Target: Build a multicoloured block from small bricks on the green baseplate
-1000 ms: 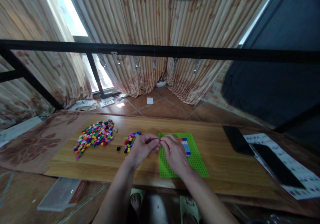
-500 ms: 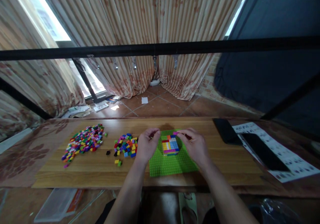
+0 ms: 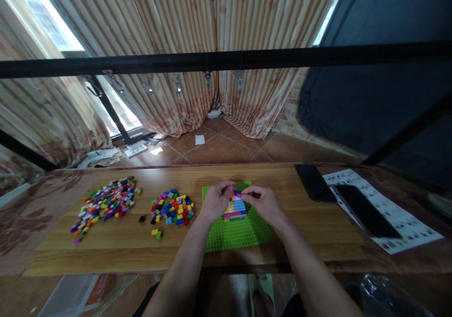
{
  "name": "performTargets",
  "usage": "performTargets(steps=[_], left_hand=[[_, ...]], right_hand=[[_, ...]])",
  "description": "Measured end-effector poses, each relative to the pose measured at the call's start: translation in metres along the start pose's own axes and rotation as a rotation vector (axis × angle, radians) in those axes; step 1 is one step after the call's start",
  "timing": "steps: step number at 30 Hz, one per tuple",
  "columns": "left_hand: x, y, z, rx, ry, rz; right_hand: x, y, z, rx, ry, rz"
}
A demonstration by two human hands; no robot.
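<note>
One purple toy brick [image 3: 238, 193] sits pinched in the right hand [image 3: 264, 201] at the far edge of a multicoloured brick block [image 3: 236, 208] — the left hand [image 3: 215, 204] curls opposite, its grip unclear — on a green studded baseplate [image 3: 240, 238], apparently placed within both hands' reach.

Dim, glare from left window [image 3: 49, 18]

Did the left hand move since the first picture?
Yes, the left hand went right: mostly beside the green board before, over it now.
</note>
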State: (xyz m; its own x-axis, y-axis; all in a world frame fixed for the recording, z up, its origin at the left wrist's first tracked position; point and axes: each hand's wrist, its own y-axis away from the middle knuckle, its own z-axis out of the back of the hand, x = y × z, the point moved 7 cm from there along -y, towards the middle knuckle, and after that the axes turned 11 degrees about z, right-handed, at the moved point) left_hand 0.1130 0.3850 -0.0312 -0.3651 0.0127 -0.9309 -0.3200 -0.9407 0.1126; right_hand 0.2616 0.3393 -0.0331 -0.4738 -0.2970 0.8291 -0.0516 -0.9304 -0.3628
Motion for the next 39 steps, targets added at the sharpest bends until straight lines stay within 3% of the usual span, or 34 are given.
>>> performTargets(steps=[16,25,35,39], left_hand=[[0.010,-0.006,-0.008,0.003,0.134,0.000],[0.014,-0.007,-0.009,-0.017,0.377,0.104],[0.020,-0.007,-0.010,-0.035,0.488,0.128],[0.020,-0.003,-0.009,-0.040,0.467,0.117]], right_hand=[[-0.012,-0.005,-0.009,-0.088,-0.214,-0.118],[-0.022,0.002,-0.020,-0.102,-0.461,-0.373],[-0.022,0.010,-0.024,-0.095,-0.615,-0.451],[-0.024,0.011,-0.018,-0.157,-0.622,-0.497]])
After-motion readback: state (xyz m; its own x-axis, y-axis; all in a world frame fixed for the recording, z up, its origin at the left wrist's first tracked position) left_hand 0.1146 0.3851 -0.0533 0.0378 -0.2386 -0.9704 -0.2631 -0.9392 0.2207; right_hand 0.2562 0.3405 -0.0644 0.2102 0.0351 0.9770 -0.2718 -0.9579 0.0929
